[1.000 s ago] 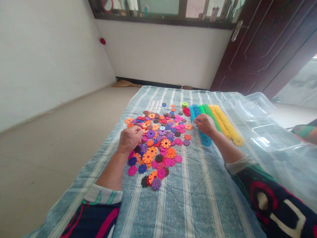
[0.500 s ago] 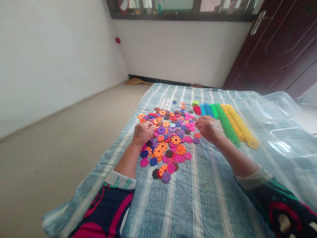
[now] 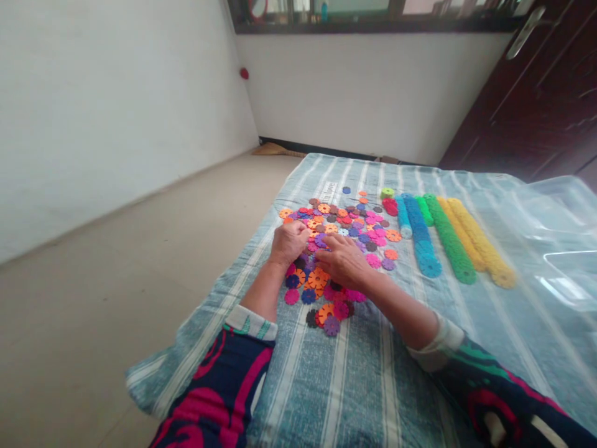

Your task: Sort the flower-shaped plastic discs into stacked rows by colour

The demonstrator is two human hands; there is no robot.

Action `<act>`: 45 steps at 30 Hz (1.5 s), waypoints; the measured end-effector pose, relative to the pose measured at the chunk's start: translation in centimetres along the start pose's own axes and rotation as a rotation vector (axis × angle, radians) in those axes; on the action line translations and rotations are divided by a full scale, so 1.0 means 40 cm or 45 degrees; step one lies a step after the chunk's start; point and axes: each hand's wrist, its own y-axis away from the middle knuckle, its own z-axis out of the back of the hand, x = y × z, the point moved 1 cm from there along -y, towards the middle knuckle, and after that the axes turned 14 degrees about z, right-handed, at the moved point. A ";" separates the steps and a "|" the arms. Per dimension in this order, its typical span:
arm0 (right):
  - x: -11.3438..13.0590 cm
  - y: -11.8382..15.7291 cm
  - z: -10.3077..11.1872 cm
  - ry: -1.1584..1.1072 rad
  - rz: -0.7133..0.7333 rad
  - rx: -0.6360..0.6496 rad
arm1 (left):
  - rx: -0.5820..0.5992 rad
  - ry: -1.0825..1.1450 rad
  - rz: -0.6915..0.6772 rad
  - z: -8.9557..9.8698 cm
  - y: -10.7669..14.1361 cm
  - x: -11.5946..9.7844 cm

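Notched plastic discs in orange, pink, purple, blue, black and brown lie in a loose heap on the striped cloth. My left hand is at the heap's left side, its fingers pinched together; whatever may be in them is too small to make out. Over the middle of the heap reaches my right hand, palm down, its fingers apart and touching or just above the discs. Neat rows of overlapping discs lie to the right: a blue row, a green row and a yellow row.
Short red and lime stacks sit at the back of the rows. Clear plastic containers stand at the table's right. A striped cloth covers the table. Beyond are a white wall and a dark red door.
My right hand has moved left, from the heap's right edge to its middle, and its fingers have spread. My left hand stays at the heap's left side. The camera view has shifted.
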 end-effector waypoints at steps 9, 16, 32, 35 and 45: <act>-0.020 0.037 0.018 0.080 -0.178 0.034 | 0.007 -0.001 0.017 -0.008 -0.006 0.008; 0.000 0.023 -0.004 0.065 -0.080 0.023 | 0.010 -0.019 0.020 -0.008 -0.006 0.010; 0.014 -0.023 -0.027 0.058 -0.237 -0.008 | -0.004 -0.058 0.014 -0.004 -0.002 0.005; 0.024 -0.041 -0.023 0.059 -0.264 0.041 | 0.007 -0.057 0.007 -0.001 -0.003 0.003; 0.015 -0.061 -0.028 -0.116 -0.390 -0.124 | 0.024 -0.014 0.006 0.019 -0.019 -0.001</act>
